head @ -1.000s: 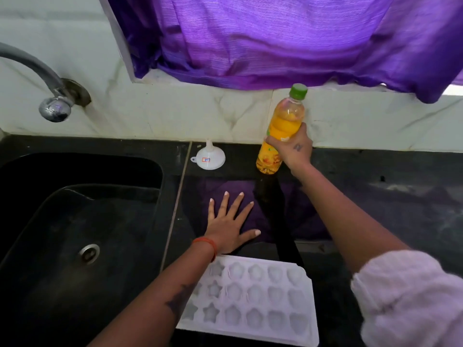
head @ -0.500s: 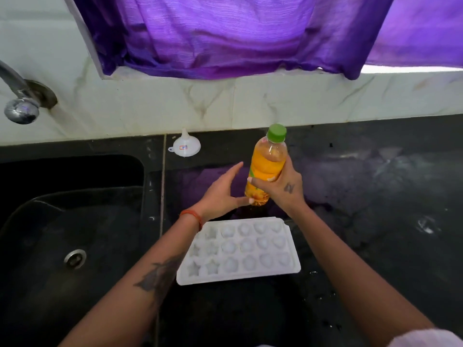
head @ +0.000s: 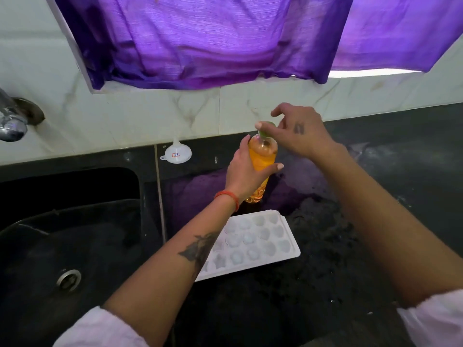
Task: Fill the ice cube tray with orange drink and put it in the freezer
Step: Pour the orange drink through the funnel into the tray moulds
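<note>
A clear bottle of orange drink (head: 263,159) stands upright on the black counter, just behind the white ice cube tray (head: 260,244). My left hand (head: 246,171) grips the bottle round its middle. My right hand (head: 298,132) is over the top, thumb and fingers pinching the green cap (head: 265,128), which is mostly hidden. The tray lies flat with star and flower shaped cells that look dry; my left forearm covers its left end.
A small white funnel (head: 176,154) sits upside down by the wall, left of the bottle. A black sink (head: 67,246) with a metal tap (head: 11,121) fills the left. A purple curtain (head: 200,38) hangs above. Black counter (head: 388,196) extends right.
The bottle was carried from the wall to just behind the tray. My left hand left the counter and took the bottle's body; my right hand moved from the body up to the cap.
</note>
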The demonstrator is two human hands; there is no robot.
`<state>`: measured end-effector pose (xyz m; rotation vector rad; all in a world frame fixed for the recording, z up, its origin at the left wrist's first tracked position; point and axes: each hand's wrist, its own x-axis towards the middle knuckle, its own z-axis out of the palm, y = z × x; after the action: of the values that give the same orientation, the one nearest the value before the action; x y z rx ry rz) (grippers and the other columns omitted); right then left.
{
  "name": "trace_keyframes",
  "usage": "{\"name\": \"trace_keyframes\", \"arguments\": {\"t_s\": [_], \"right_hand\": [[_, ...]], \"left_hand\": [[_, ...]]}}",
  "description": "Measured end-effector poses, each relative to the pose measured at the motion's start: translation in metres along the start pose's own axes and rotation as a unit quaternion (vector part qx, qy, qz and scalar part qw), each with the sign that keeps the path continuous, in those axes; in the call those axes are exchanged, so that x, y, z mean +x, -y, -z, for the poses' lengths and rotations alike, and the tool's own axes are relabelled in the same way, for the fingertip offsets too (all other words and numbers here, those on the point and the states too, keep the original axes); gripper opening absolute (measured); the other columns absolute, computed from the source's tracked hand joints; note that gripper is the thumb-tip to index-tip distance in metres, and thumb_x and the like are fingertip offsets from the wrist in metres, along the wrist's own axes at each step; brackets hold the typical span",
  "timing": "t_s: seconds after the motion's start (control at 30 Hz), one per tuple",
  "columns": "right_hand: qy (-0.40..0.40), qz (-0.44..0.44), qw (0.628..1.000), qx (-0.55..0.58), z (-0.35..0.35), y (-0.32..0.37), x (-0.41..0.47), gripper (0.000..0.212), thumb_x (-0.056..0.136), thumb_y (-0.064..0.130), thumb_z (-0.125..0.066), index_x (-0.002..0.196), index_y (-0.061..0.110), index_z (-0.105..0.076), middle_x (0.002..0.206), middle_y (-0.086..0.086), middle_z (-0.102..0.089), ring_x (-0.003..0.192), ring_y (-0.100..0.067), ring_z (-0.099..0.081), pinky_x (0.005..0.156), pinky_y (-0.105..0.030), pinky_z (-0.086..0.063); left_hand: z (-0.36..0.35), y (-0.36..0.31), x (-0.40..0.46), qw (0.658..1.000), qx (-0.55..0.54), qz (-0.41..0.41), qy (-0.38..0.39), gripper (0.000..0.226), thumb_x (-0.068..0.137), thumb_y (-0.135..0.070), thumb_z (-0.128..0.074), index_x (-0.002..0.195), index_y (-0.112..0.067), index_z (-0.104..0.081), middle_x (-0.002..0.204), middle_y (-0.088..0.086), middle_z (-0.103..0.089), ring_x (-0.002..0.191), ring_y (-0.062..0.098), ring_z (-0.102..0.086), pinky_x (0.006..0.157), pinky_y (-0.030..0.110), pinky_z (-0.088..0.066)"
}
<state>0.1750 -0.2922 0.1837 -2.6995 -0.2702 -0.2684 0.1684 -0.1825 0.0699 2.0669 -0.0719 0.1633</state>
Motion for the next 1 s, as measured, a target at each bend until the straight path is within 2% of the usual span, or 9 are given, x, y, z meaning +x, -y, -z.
{"name": "trace_keyframes", "arguments": {"t_s": [0.13,0.3,0.4,0.5,0.63,0.73,0.83,0.9,1.0], "right_hand": [[0.031,0.068,0.985,-0.153,-0.006,0.006,0.018,0.046,0.094,0.045,-0.046,0.114,0.004,-0.053,0.105,-0.016,-0.063,0.089,-0.025,-0.054,0.07,-0.03,-0.035],[0.049,0.182,0.964,-0.19,-0.012,-0.008,0.024,0.036,0.098,0.034,-0.04,0.111,0.002,-0.052,0.103,-0.015,-0.059,0.082,-0.018,-0.041,0.07,-0.03,-0.033],[0.094,0.268,0.939,-0.193,-0.005,-0.021,0.029,0.033,0.097,0.03,-0.043,0.117,0.005,-0.052,0.111,-0.015,-0.057,0.092,-0.024,-0.045,0.082,-0.034,-0.038],[0.139,0.308,0.922,-0.186,0.007,-0.023,0.039,0.032,0.095,0.026,-0.049,0.122,0.009,-0.052,0.114,-0.014,-0.057,0.097,-0.025,-0.049,0.084,-0.032,-0.038],[0.21,0.261,0.926,-0.178,0.023,-0.016,0.051,0.044,0.092,0.042,-0.049,0.125,0.012,-0.053,0.113,-0.011,-0.061,0.088,-0.017,-0.049,0.079,-0.028,-0.038],[0.179,0.281,0.921,-0.203,0.016,-0.016,0.051,0.042,0.093,0.041,-0.047,0.114,0.007,-0.059,0.105,-0.014,-0.063,0.081,-0.019,-0.051,0.073,-0.028,-0.039],[0.154,0.334,0.904,-0.219,0.01,-0.02,0.05,0.036,0.095,0.035,-0.045,0.111,0.007,-0.062,0.097,-0.012,-0.063,0.08,-0.019,-0.052,0.072,-0.028,-0.04],[0.153,0.365,0.894,-0.212,0.012,-0.023,0.052,0.033,0.095,0.031,-0.047,0.117,0.011,-0.061,0.102,-0.011,-0.063,0.088,-0.022,-0.055,0.074,-0.026,-0.037],[0.178,0.377,0.891,-0.18,0.018,-0.023,0.053,0.036,0.094,0.029,-0.051,0.127,0.016,-0.056,0.118,-0.009,-0.063,0.103,-0.024,-0.058,0.082,-0.024,-0.037]], "left_hand": [[-0.004,-0.004,0.002,0.999,0.006,-0.007,-0.033,0.073,0.075,-0.05,-0.072,0.133,-0.023,-0.037,0.124,0.004,-0.054,0.109,0.023,-0.055,0.078,0.027,-0.039],[-0.002,-0.003,0.002,0.998,0.037,-0.032,-0.043,0.064,0.08,-0.047,-0.067,0.13,-0.019,-0.038,0.119,0.002,-0.06,0.1,0.019,-0.057,0.072,0.026,-0.038],[-0.001,-0.001,0.001,0.998,0.038,-0.036,-0.038,0.064,0.08,-0.049,-0.067,0.13,-0.022,-0.039,0.114,0.002,-0.06,0.09,0.015,-0.054,0.07,0.027,-0.039],[-0.001,0.0,0.001,0.999,0.017,-0.029,-0.033,0.067,0.077,-0.049,-0.07,0.131,-0.025,-0.039,0.116,-0.001,-0.059,0.093,0.013,-0.054,0.075,0.029,-0.046],[-0.007,0.005,-0.002,0.996,-0.075,0.019,-0.039,0.073,0.062,-0.057,-0.075,0.122,-0.038,-0.038,0.124,-0.006,-0.051,0.108,0.015,-0.056,0.09,0.039,-0.053],[-0.018,0.009,-0.005,0.993,-0.086,0.045,-0.062,0.075,0.054,-0.066,-0.072,0.115,-0.039,-0.037,0.122,-0.005,-0.051,0.109,0.016,-0.056,0.089,0.044,-0.053],[-0.019,0.01,-0.002,0.995,-0.066,0.044,-0.065,0.074,0.06,-0.059,-0.074,0.12,-0.035,-0.039,0.118,-0.007,-0.051,0.107,0.014,-0.054,0.09,0.044,-0.051],[-0.017,0.012,0.0,0.996,-0.065,0.037,-0.053,0.077,0.062,-0.056,-0.075,0.126,-0.033,-0.04,0.12,-0.008,-0.051,0.106,0.012,-0.054,0.091,0.043,-0.051],[-0.015,0.016,0.0,0.996,-0.08,0.029,-0.034,0.078,0.057,-0.062,-0.072,0.124,-0.04,-0.041,0.126,-0.005,-0.053,0.11,0.014,-0.056,0.092,0.043,-0.052]]}}
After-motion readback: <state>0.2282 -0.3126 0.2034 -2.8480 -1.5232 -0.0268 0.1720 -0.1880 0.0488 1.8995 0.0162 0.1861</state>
